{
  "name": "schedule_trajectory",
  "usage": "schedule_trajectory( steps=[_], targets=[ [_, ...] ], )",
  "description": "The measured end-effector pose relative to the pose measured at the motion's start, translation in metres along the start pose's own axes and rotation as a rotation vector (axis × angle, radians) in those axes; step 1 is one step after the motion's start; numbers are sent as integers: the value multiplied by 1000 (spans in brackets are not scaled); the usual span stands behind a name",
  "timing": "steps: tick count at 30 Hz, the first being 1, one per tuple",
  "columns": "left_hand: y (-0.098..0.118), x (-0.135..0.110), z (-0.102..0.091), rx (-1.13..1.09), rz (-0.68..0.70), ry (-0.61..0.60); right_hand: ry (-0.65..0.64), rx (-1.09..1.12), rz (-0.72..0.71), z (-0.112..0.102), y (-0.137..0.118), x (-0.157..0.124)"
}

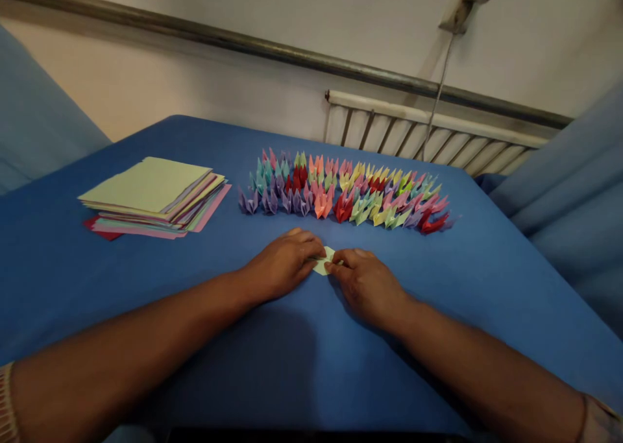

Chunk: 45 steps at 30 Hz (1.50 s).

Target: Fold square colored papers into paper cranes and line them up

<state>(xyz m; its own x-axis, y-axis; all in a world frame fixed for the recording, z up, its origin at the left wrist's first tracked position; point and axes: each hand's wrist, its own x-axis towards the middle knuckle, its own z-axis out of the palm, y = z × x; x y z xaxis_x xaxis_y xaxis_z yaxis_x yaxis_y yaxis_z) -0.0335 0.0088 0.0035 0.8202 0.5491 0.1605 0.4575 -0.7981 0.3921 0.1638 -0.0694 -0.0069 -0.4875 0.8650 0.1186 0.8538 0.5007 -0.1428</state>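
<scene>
A small piece of pale yellow-green folded paper (322, 268) lies on the blue table between my two hands. My left hand (288, 261) has its fingers closed on the paper's left side. On the opposite side, my right hand (367, 284) pinches the paper between thumb and forefinger. Both hands rest low on the cloth, and their fingers cover much of the paper, so its full folded shape is hidden. Just beyond my hands stand rows of small folded paper cranes (324, 200) in many colours.
A stack of coloured paper sheets (150, 187), pale yellow on top, sits at the left. Blue cloth covers the table (263, 378). Behind it are a wall pipe (272, 52), a radiator (389, 131) and a hanging cord (440, 93). Blue curtains (579, 190) hang at both sides.
</scene>
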Motion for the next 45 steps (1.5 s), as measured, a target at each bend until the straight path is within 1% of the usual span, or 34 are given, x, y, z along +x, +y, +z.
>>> schedule_trajectory(
  steps=[2, 6, 9, 12, 15, 19, 24, 29, 31, 37, 39, 42, 45],
  targets=[
    [1, 0, -2, -1, 32, -28, 5, 14, 3, -1, -1, 0],
    [-2, 1, -2, -21, 24, -53, 30, -14, -16, -2, -2, -1],
    [-7, 3, 3, -28, -20, 3, 8, -62, -53, -3, -3, -1],
    [-10, 7, 10, 11, -71, 86, 2, -55, -47, -3, -4, -1],
    [-10, 11, 12, 18, -111, 76, 20, -41, -26, -2, -6, -1],
    [-8, 14, 9, -55, -183, 46, 21, -60, -17, -1, -7, -1],
    [-10, 16, 9, -118, -228, 86, 2, -74, -60, -1, -8, -1],
    [-15, 15, 14, -124, -170, 130, 44, -35, -23, 1, -9, 0],
    [-15, 14, 14, -120, -153, 123, 55, -37, -9, 1, -9, 0],
    [-16, 9, 5, -84, -94, 60, 7, -44, -44, -1, -6, 0],
    [-16, 7, 1, -56, -44, 45, 6, -43, -46, -3, -6, 0],
    [-11, 4, -7, 34, 60, -6, 15, -30, -36, -4, -7, 0],
    [-3, 1, -14, 130, 98, -73, 20, -8, -25, -2, -6, 0]
  ],
)
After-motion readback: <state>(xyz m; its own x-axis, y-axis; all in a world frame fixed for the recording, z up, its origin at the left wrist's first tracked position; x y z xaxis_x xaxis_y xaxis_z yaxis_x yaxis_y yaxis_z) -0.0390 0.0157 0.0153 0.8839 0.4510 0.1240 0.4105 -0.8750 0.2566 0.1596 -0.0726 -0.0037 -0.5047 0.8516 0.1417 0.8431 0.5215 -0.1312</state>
